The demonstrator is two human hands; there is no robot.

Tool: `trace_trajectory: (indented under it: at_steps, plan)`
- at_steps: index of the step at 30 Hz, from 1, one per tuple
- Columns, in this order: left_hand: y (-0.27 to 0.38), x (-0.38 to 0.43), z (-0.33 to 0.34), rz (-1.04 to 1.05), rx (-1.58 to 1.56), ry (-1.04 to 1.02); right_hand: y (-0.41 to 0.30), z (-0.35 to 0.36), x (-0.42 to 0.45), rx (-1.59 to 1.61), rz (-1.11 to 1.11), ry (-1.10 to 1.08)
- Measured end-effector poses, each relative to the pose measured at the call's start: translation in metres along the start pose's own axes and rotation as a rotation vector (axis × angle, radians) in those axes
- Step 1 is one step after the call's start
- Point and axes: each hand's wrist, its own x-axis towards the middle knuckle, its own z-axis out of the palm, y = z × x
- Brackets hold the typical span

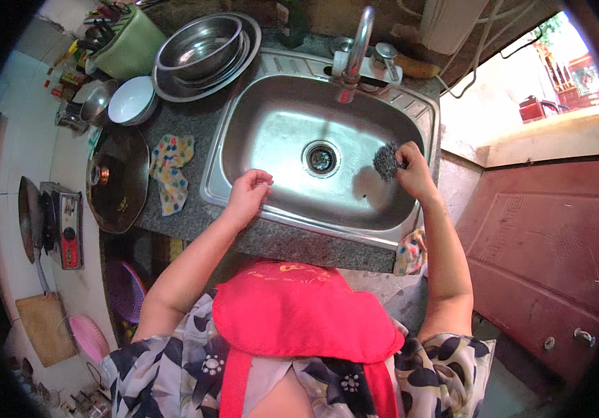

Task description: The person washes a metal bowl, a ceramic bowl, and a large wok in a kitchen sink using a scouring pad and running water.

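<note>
My right hand pinches a dark steel wool scrubber over the right side of a stainless steel sink. A shadow falls on the metal below the scrubber. At the sink's front left rim, my left hand hovers with loosely bent fingers and nothing visible in them. Between the hands, the round drain lies uncovered in the basin floor. A chrome faucet arches over the back of the sink, and no water stream is visible.
Left of the sink are a dotted cloth, a dark lid, white bowls and stacked metal basins. Another dotted cloth hangs over the counter's front edge. A reddish door stands to the right.
</note>
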Motion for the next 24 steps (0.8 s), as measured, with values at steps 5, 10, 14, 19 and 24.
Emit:
trace_trajectory:
  at_steps: [5, 10, 14, 19, 24]
  plan:
    - [0.008, 0.001, 0.006, 0.078, 0.064, -0.06, 0.008, -0.023, 0.006, 0.866, 0.186, 0.077]
    - [-0.001, 0.002, 0.001, 0.07, 0.053, -0.038, 0.006, -0.028, 0.001, 1.234, 0.282, 0.106]
    - [-0.008, 0.0, -0.006, 0.066, 0.025, 0.0, 0.023, -0.032, 0.023, 1.063, 0.232, 0.314]
    - [-0.002, -0.007, -0.002, 0.038, 0.076, 0.008, 0.07, -0.051, 0.103, 0.095, 0.107, 0.657]
    - [-0.002, -0.01, 0.014, 0.149, 0.134, -0.002, 0.086, -0.044, 0.136, 0.154, 0.006, 0.259]
